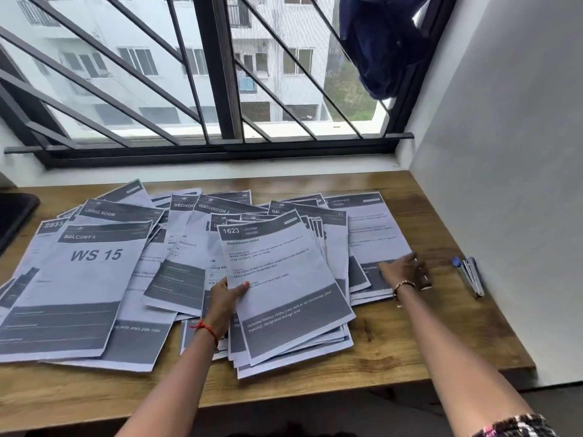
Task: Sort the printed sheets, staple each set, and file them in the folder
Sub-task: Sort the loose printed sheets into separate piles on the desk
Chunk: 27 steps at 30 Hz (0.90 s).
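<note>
Several printed sheets lie spread in overlapping piles across the wooden table [394, 351]. My left hand [225, 299] grips the left edge of the "1623 KITCHEN" sheet [284, 279], which tops a middle stack. My right hand [407, 271] rests flat, fingers spread, on the lower right corner of the rightmost pile of sheets [369, 228]. A large "WS 15 BALCONY 3" sheet [85, 279] lies at the left. A silver stapler with a blue tip [469, 274] lies on the table to the right of my right hand. No folder is in sight.
A barred window [202, 74] runs along the table's far side. A white wall [504, 184] borders the right edge. A dark blue cloth [381, 42] hangs at the upper right. A black object [15, 212] sits at the left edge.
</note>
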Each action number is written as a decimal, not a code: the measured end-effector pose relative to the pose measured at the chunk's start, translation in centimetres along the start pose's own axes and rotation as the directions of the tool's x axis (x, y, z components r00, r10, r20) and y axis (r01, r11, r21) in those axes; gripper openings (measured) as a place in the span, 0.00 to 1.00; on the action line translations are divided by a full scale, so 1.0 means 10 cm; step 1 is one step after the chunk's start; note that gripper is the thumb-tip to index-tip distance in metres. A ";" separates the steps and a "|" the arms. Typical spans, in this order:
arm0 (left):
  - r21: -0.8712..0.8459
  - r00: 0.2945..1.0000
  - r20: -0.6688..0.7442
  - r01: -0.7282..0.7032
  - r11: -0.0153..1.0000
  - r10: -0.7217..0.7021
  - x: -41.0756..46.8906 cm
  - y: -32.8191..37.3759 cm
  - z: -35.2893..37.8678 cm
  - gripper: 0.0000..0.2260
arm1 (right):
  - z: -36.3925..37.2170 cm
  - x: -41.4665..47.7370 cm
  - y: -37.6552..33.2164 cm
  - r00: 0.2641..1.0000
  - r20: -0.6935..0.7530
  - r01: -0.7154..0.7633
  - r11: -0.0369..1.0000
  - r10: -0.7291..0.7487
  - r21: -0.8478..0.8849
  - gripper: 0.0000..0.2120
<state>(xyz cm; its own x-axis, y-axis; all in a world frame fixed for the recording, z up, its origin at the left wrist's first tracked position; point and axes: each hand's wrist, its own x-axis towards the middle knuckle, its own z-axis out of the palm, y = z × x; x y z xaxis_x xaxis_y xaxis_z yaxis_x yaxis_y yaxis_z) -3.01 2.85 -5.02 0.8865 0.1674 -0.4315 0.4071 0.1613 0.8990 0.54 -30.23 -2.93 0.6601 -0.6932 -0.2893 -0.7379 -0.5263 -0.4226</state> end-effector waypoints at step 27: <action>0.041 0.999 -0.045 0.014 0.999 -0.012 0.04 -0.03 0.00 0.16 | -0.32 -0.04 -0.08 0.926 -0.375 0.079 0.944 0.050 0.321 0.14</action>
<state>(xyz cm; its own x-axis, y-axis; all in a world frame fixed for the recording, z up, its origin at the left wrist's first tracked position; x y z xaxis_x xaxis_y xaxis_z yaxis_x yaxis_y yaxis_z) -2.81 2.85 -5.46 0.8706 0.2089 -0.4455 0.4284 0.1236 0.8951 0.40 -31.08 0.34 0.5212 -0.8528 0.0332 -0.5989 -0.3932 -0.6976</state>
